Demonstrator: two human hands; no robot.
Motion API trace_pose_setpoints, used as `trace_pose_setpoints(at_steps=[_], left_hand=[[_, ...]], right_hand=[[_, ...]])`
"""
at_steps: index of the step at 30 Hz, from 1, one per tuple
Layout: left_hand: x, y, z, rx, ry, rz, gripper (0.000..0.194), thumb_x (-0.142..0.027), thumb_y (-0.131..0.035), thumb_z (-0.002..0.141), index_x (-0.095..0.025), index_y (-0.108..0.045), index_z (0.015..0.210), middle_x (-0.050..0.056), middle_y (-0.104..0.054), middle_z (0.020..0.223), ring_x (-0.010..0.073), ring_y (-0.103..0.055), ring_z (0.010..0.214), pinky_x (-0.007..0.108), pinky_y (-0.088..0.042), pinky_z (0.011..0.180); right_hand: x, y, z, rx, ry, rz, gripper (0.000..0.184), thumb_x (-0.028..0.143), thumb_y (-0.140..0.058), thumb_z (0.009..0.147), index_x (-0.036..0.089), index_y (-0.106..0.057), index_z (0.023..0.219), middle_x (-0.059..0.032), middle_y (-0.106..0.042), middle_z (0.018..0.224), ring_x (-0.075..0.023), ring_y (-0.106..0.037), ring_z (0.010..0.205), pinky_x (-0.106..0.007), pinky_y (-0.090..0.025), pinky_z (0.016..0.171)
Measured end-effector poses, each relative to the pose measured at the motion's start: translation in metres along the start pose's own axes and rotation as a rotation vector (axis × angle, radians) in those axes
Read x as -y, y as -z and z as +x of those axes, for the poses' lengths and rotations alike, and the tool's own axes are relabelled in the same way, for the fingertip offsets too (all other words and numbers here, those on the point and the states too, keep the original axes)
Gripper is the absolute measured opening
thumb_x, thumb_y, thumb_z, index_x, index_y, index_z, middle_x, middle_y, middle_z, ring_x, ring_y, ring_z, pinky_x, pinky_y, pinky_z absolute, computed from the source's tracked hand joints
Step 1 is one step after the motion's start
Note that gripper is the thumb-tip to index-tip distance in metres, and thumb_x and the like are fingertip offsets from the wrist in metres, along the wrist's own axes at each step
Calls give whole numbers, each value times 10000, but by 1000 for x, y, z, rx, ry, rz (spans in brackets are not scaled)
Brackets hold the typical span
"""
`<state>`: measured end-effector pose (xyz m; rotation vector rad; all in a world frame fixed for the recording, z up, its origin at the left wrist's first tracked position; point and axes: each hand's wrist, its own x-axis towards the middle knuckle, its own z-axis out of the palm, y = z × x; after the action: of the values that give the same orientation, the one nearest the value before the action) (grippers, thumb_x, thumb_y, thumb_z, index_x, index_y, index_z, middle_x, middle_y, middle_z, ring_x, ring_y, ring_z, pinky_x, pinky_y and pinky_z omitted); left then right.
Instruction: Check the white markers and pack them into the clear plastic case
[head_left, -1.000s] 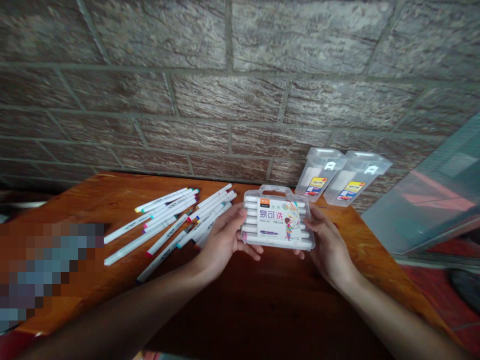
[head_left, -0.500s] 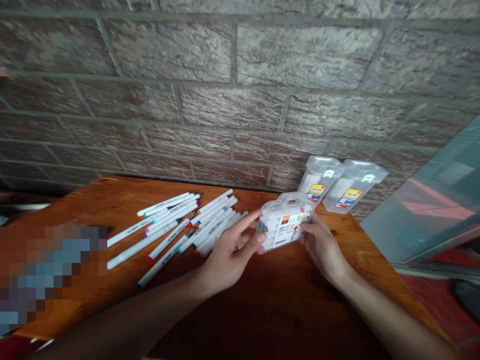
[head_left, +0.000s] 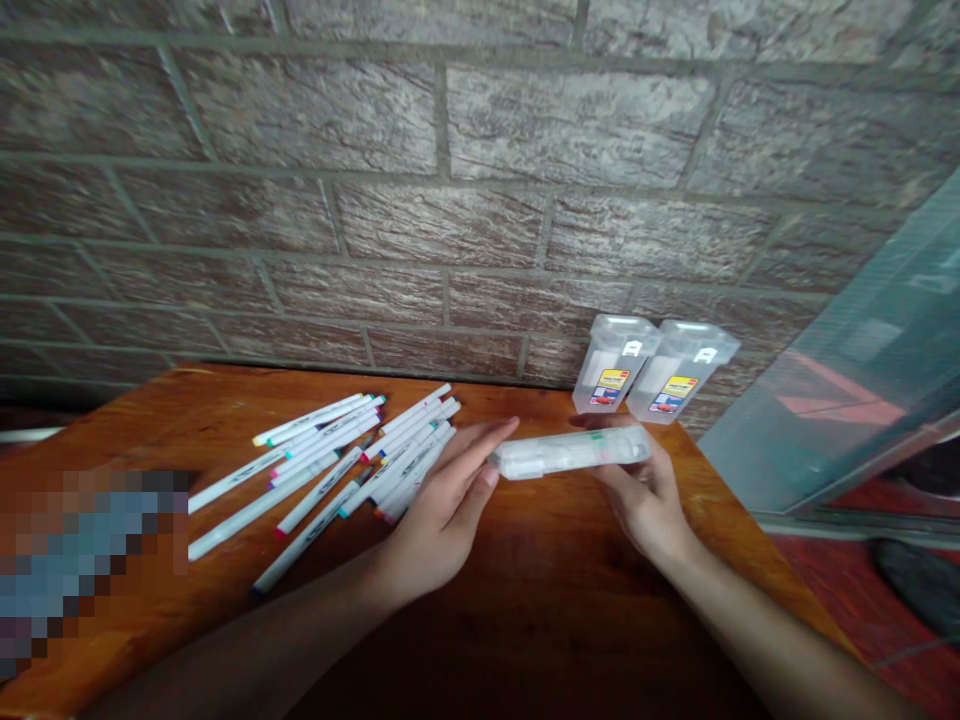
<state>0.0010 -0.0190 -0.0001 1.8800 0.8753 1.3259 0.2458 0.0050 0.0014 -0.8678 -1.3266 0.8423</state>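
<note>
A clear plastic case [head_left: 574, 453] is held over the table, turned so that its narrow side faces me. My right hand [head_left: 649, 500] is closed around its right end, with the thumb underneath and some fingers hidden behind it. At the left end, my left hand [head_left: 446, 505] has its fingers stretched out and its thumb apart from them. The thumb tip is at the case's corner; whether it touches is hard to tell. White markers [head_left: 322, 490] with coloured ends lie loosely spread to the left of my left hand.
Two clear plastic containers [head_left: 611, 370] with yellow and blue labels stand at the table's back right, near the brick wall [head_left: 495, 230]. The wooden table [head_left: 555, 610] runs up to that wall. A blurred-out patch covers the left front. Glass panels [head_left: 840, 370] stand at the right.
The case has tipped from showing its printed front to showing its narrow side. My left fingers have straightened and loosened from its left end, while my right hand has turned with it.
</note>
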Motion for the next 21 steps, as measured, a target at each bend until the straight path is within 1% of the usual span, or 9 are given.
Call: trace_pose_setpoints(at_steps=[3, 6, 9, 11, 14, 17, 19, 21], left_hand=[[0, 0, -1, -22, -1, -32, 496, -236, -528, 1053, -335, -535, 1538, 51, -531, 1573, 251, -436, 1481, 373, -278, 1265], [2, -1, -1, -48, 7, -69, 546, -222, -588, 1021, -336, -513, 1550, 54, -491, 1609, 263, -428, 1492, 381, -282, 1264], [5, -1, 1, -82, 18, -43, 573, -196, -636, 985, -308, -520, 1535, 78, -531, 1571, 272, -468, 1459, 412, -271, 1265], [5, 0, 2, -105, 44, -62, 567, -187, -666, 955, -268, -544, 1502, 104, -561, 1536, 288, -494, 1436, 435, -288, 1254], [5, 1, 3, -121, 104, -155, 578, -218, -728, 904, -237, -568, 1460, 124, -577, 1512, 317, -514, 1417, 455, -331, 1226], [4, -1, 5, -142, 188, -250, 587, -270, -770, 878, -240, -579, 1432, 105, -618, 1459, 313, -543, 1385, 441, -355, 1209], [2, -3, 7, -152, 234, -314, 509, -297, -752, 904, -237, -604, 1387, 85, -661, 1399, 288, -569, 1353, 411, -378, 1195], [1, -6, 10, -158, 265, -371, 409, -318, -718, 940, -227, -638, 1330, 75, -697, 1340, 265, -606, 1297, 368, -446, 1131]], right_hand=[[9, -2, -3, 14, 83, -110, 267, 145, -737, 775, 268, -739, 1012, -63, -755, 1135, -286, -684, 1022, -388, -519, 874], [14, -3, -6, 85, 233, -224, 399, 89, -714, 753, 264, -743, 1111, -88, -752, 1176, -314, -693, 1085, -429, -531, 920], [17, -3, -9, 192, 367, -347, 534, 37, -689, 742, 283, -732, 1214, -98, -740, 1225, -326, -691, 1126, -461, -532, 962], [19, -3, -10, 238, 395, -393, 574, 29, -684, 750, 291, -723, 1260, -103, -735, 1249, -330, -693, 1132, -474, -539, 965], [19, -3, -12, 259, 369, -398, 620, 34, -700, 740, 294, -716, 1302, -95, -745, 1238, -330, -698, 1110, -471, -553, 950], [13, -4, -13, 237, 281, -349, 655, 40, -713, 738, 292, -700, 1342, -80, -742, 1268, -325, -692, 1133, -468, -541, 989], [9, -5, -13, 189, 203, -282, 575, 82, -728, 794, 283, -695, 1331, -79, -737, 1288, -312, -692, 1148, -460, -529, 1021], [5, -7, -10, 146, 116, -196, 429, 159, -740, 857, 273, -706, 1269, -70, -756, 1231, -286, -708, 1098, -434, -543, 999]])
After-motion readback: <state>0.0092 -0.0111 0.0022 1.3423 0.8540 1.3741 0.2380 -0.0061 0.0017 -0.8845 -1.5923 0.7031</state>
